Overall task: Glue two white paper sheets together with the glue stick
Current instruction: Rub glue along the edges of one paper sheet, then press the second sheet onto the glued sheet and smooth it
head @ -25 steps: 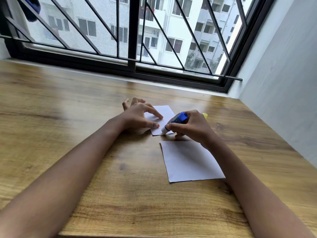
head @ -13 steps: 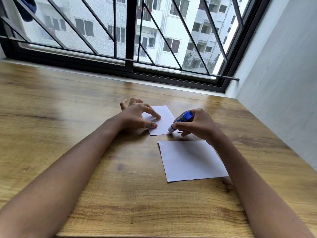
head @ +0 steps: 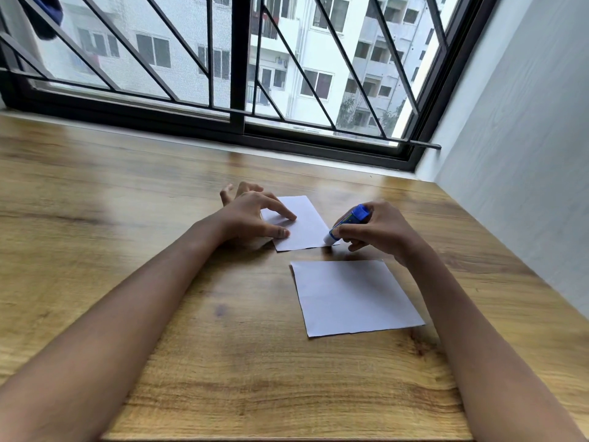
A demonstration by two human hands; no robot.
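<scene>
- On the wooden table [head: 95, 224], right of its middle and closer to the far edge than to the near one: one glue stick [head: 348, 222]. Blue body, tilted, white tip down on the near right corner of the far sheet [head: 307, 229].
- Right hand [head: 381, 232]: fingers and thumb curled round the stick's barrel, gripping it. The blue end stands out above them.
- White paper sheets, count: two. The near sheet [head: 353, 298] lies flat, just toward the near edge from the far sheet. They are apart, with a strip of wood between and no overlap.
- Left hand [head: 251, 218]: fingers spread apart, grasping nothing. Index and thumb tips press on the left part of the far sheet. The other fingers are off the sheet to its left; contact with the table cannot be told.
- Room: a wide stretch of wood on the table's left half, and a band between the near sheet and the near edge. There is a narrower band from the right hand to the right edge, where a grey wall [head: 526, 154] stands.
- Far edge: runs under a black-framed barred window [head: 237, 90].
</scene>
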